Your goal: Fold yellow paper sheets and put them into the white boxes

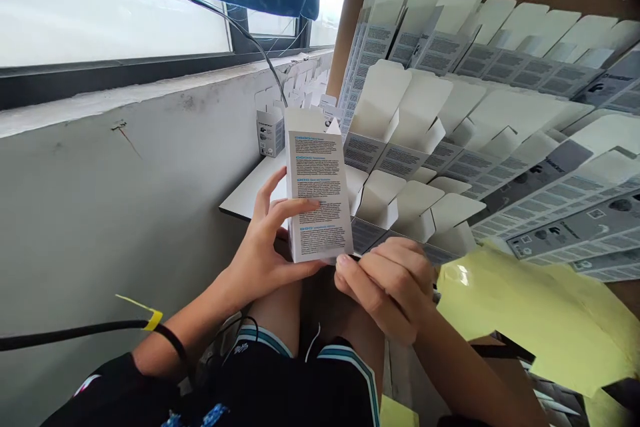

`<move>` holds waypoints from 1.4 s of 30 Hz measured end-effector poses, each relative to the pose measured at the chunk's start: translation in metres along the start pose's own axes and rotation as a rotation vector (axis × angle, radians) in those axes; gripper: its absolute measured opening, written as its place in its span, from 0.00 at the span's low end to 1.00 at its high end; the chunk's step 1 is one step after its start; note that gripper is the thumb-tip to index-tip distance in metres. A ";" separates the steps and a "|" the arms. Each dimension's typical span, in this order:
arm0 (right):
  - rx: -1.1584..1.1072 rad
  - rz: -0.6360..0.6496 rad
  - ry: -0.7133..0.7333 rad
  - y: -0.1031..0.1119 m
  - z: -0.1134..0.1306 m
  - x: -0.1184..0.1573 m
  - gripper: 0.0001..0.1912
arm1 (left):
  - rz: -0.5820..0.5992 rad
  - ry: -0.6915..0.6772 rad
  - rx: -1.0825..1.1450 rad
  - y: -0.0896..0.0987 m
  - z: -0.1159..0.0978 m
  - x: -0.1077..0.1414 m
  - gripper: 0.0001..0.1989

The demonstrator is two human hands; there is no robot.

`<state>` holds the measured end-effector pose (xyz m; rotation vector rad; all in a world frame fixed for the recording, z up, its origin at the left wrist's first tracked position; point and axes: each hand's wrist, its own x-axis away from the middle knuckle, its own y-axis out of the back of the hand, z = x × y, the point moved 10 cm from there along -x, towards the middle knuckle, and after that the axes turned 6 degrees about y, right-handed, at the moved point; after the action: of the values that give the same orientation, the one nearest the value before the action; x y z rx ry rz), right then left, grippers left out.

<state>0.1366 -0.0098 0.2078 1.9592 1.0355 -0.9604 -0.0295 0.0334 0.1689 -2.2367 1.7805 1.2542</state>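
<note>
L hand (263,243) clamped on a white printed carton (317,193), held slightly tilted over the person's black shorts (300,380), digits wrapped round its L side & btm edge, text panel w/ blue headings facing up. R hand (387,287) curled just beside it, fingertips (344,265) together at the carton's btm R corner, can't tell if gripping. Rows of open white cartons (425,140) w/ flaps up fill the R side, w/ a yellow-green plastic sheet (530,313) below them & a small upright carton (270,133) on a white tabletop (245,197) by a grey concrete wall (125,213).
</note>
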 end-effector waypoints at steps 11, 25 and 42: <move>-0.088 0.047 0.046 -0.015 0.007 0.007 0.04 | -0.020 0.013 0.005 0.005 0.001 0.001 0.35; -0.164 0.054 -0.056 -0.018 0.006 0.022 0.09 | -0.049 -0.012 0.003 0.008 0.002 0.000 0.34; -0.328 0.069 -0.357 -0.021 -0.021 0.028 0.05 | 0.063 0.012 0.071 -0.008 -0.002 0.004 0.34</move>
<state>0.1350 0.0262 0.1889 1.4804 0.8534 -0.9873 -0.0215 0.0326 0.1642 -2.1718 1.8821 1.1710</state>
